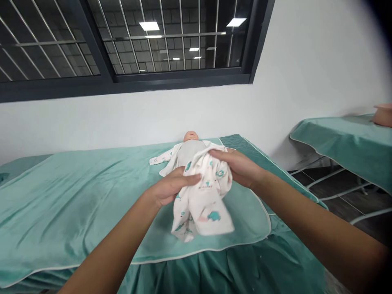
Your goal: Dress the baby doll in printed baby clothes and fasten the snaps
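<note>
Small white baby pants [203, 200] with green elephant prints hang between my two hands, their legs dangling toward me. My left hand [171, 183] grips the left side of the cloth, thumb on top. At the upper right of the waist, my right hand [241, 165] pinches the fabric with closed fingers. Just beyond lies a baby doll [191, 136] on its back, head toward the wall. A printed white baby jacket [162, 157] is on it, one sleeve stretched to the left. The doll's legs are hidden behind the pants and my hands.
The doll lies on a light green cover [76, 196] over a darker green bedspread [239, 265]. A white wall and a barred window [180, 41] stand behind the bed. At right, across a gap, another green-covered bed [343, 134] holds a partly visible skin-toned object [382, 116].
</note>
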### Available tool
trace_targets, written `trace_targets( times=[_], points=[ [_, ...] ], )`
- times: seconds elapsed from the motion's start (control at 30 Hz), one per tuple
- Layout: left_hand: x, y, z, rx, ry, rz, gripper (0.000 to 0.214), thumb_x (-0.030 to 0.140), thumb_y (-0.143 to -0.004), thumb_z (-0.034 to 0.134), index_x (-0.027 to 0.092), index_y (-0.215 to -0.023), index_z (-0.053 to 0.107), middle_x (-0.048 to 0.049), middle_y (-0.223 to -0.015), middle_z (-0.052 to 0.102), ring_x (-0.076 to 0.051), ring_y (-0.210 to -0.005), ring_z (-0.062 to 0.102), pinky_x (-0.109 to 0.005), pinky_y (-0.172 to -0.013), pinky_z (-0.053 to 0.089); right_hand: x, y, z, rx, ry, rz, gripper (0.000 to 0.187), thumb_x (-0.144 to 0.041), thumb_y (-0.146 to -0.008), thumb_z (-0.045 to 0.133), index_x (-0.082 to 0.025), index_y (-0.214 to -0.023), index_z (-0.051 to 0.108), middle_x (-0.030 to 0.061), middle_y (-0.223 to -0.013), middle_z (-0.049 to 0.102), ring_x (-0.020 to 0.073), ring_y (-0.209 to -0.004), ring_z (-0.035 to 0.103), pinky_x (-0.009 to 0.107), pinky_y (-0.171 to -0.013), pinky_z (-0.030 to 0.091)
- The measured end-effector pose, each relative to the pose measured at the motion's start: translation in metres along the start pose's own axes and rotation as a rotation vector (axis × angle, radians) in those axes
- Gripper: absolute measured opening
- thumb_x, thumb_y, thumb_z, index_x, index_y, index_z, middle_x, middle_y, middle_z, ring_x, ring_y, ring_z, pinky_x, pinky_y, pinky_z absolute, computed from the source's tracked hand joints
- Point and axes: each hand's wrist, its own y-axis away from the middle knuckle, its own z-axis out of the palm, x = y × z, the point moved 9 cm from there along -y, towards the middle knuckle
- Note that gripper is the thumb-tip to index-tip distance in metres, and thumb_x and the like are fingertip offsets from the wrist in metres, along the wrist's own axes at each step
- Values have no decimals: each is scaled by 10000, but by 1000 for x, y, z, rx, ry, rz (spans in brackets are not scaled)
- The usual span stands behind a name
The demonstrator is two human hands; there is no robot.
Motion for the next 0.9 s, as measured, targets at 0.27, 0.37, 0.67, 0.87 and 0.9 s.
trace_targets(
  times=[0.27, 0.37, 0.67, 0.87, 0.9],
  points=[
    [8, -11, -11, 164, 227, 274, 480, 295, -766, 741, 124, -1205, 648, -141, -1100, 725, -301, -969, 699, -402, -867, 544, 38, -5, 1, 74, -253, 40, 455, -477, -902, 582, -165, -1231, 621, 93, -1013, 745, 250, -942, 699, 370, -820, 561],
    [-8, -17, -11, 230, 203, 255, 484, 316, -767, 733, 125, -1202, 638, -137, -1087, 726, -293, -935, 704, -406, -865, 538, 66, 3, -7, 161, -282, 46, 460, -462, -879, 632, -180, -1242, 617, 94, -1033, 746, 245, -924, 705, 359, -811, 562],
    [-60, -36, -25, 318, -1003, -71, 240, 323, -807, 587, 180, -979, 671, -86, -1051, 730, -270, -1017, 664, -341, -841, 498, 170, 53, -56, 479, 55, 151, 499, -537, -832, 621, -125, -1109, 678, 114, -997, 750, 292, -934, 696, 384, -803, 541],
    [-72, -45, -20, 283, -1376, -218, 309, 344, -824, 535, 154, -1040, 648, -187, -1088, 698, -330, -1007, 665, -400, -805, 494, 168, 46, -69, 471, 580, 98, 464, -523, -884, 504, -143, -1082, 682, 110, -1058, 736, 301, -982, 670, 382, -842, 503],
    [-74, -47, -20, 270, -1377, -222, 314, 357, -822, 541, 157, -1038, 651, -187, -1087, 699, -332, -1005, 666, -400, -801, 494, 166, 44, -69, 472, 605, 99, 459, -521, -890, 489, -146, -1071, 684, 110, -1049, 736, 298, -969, 672, 377, -834, 504]
  ],
)
